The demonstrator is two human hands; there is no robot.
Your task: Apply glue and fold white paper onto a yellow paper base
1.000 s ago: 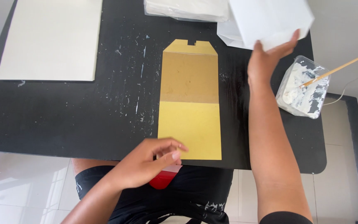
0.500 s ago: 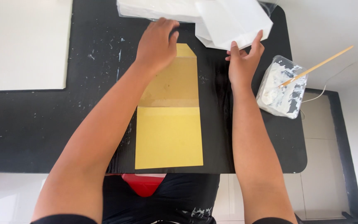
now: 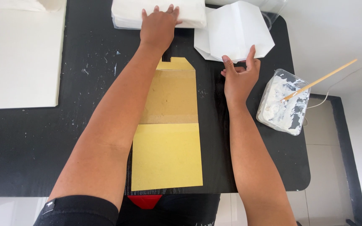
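Resting palm-down, the left hand (image 3: 159, 26) now lies flat on the stack of white sheets (image 3: 159, 12) at the far edge of the black table (image 3: 30, 146), fingers spread and grasping nothing. Half a second ago it was only arriving over the yellow envelope's flap; a second ago it was down at the near edge, beside the envelope's bottom corner. So the left arm has crossed the whole work surface and settled on the stack.

Right hand (image 3: 239, 77): fingertips pinch the near edge of the folded white paper (image 3: 237, 31), which lies just right of the stack and partly over the table's far right corner. A second ago this hand was raised higher against that sheet; it has since drawn down toward the table.

Yellow envelope (image 3: 170, 129): flat in the middle of the table, flap end pointing away, the left forearm passing over its left margin. Untouched by either hand, unmoved between frames apart from camera shift.

Judgement: attention has moved from the envelope to the white paper supply.

Periphery: clear tub of white paste (image 3: 283, 102) with wooden stick (image 3: 320, 79) right of the right hand, apart from it; large white board (image 3: 17, 54) at far left.
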